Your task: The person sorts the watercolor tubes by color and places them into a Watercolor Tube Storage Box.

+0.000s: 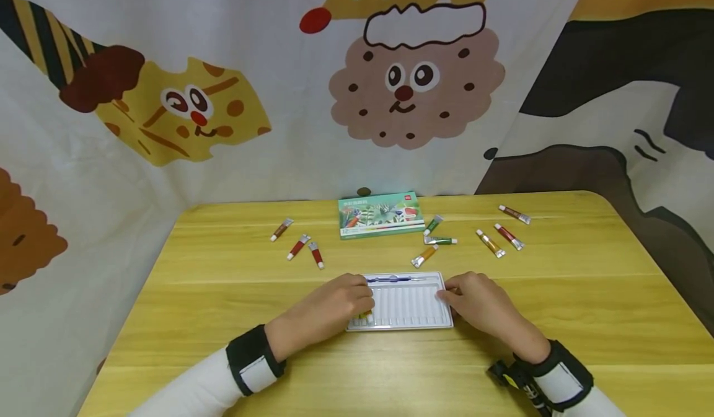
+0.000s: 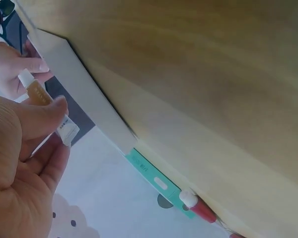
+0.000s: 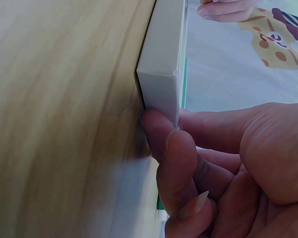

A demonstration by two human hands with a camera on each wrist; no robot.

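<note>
My left hand (image 1: pixel 337 302) is over the left end of a white ribbed plastic tray (image 1: pixel 413 308). It pinches a small ochre-yellow paint tube (image 2: pixel 38 94) between thumb and fingers, white cap pointing away from the palm in the left wrist view. My right hand (image 1: pixel 482 302) grips the tray's right end, thumb on the top rim and fingers against the outer side wall (image 3: pixel 159 89). A thin blue-handled paintbrush (image 1: pixel 390 279) lies in the long slot along the tray's far side. The left fingers hide the tray's far left corner.
Behind the tray lies a green paint box (image 1: pixel 382 215). Two red tubes (image 1: pixel 317 256) and a brown tube (image 1: pixel 281 230) lie left of it. Green tubes (image 1: pixel 440 240), a yellow-orange tube (image 1: pixel 425 256) and several others, including a dark red tube (image 1: pixel 509 237), are scattered right. A printed curtain (image 1: pixel 279 169) hangs behind.
</note>
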